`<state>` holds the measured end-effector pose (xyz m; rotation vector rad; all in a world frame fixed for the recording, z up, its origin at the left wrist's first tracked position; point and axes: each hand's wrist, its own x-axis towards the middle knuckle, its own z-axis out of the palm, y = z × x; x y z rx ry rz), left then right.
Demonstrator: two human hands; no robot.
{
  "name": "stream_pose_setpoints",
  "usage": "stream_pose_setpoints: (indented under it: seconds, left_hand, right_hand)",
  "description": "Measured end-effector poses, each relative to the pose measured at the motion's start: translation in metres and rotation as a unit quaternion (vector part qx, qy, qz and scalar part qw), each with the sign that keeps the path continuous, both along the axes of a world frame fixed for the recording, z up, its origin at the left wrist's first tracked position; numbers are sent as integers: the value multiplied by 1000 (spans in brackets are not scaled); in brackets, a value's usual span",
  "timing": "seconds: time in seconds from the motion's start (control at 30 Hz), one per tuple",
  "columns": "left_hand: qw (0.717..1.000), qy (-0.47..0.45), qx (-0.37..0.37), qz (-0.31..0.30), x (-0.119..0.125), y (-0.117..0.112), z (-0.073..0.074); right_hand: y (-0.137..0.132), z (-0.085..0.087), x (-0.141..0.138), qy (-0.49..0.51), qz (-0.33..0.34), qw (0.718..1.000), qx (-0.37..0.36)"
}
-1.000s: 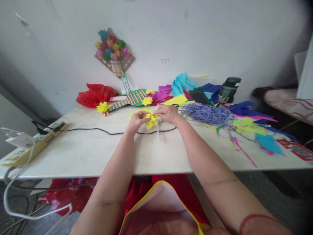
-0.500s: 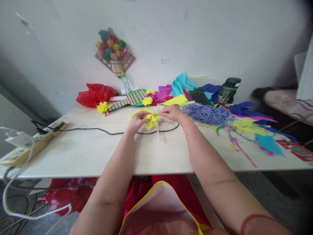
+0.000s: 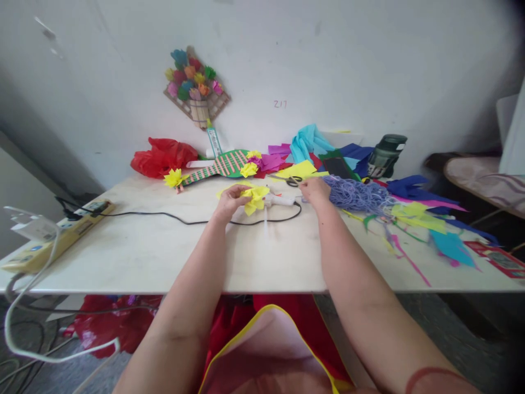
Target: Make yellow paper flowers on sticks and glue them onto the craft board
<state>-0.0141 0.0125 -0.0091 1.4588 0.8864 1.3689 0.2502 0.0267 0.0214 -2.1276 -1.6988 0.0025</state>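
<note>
My left hand (image 3: 233, 203) pinches a yellow crepe-paper flower (image 3: 257, 199) above the table. Beside the flower lies a white hot glue gun (image 3: 285, 201) with a black cord, partly hidden behind the petals. My right hand (image 3: 315, 191) rests low by the tangled purple yarn (image 3: 353, 192), its fingertips drawn together near the handles of black scissors (image 3: 293, 180). Whether anything is between those fingers cannot be made out. A yellow paper sheet (image 3: 301, 169) lies just behind the scissors.
A green pipa-shaped craft (image 3: 232, 164) with paper flowers lies at the back, near a red plastic bag (image 3: 164, 157). To the right are coloured paper scraps (image 3: 451, 243) and a dark bottle (image 3: 388, 156). A power strip (image 3: 61, 238) sits at the left edge.
My right hand has moved right, away from the flower, where it held a thin stick. The glue gun and scissors now show more fully. My left hand keeps its hold on the flower.
</note>
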Motion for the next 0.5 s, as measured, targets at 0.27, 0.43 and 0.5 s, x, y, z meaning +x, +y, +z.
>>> stream_pose_setpoints:
  seconds: [0.27,0.43,0.5]
  left_hand:
    - [999,-26,-8,23,0,-1,2]
    - [998,-41,-20,38,0,1,0]
    - [998,-49,-24,41,-1,2,-1]
  right_hand:
    - [3,-15,0,-37,-13,999,-34]
    - [-8,3,-25,-47,118,992,-26]
    - [-11,6,-37,-61,147,983,-91]
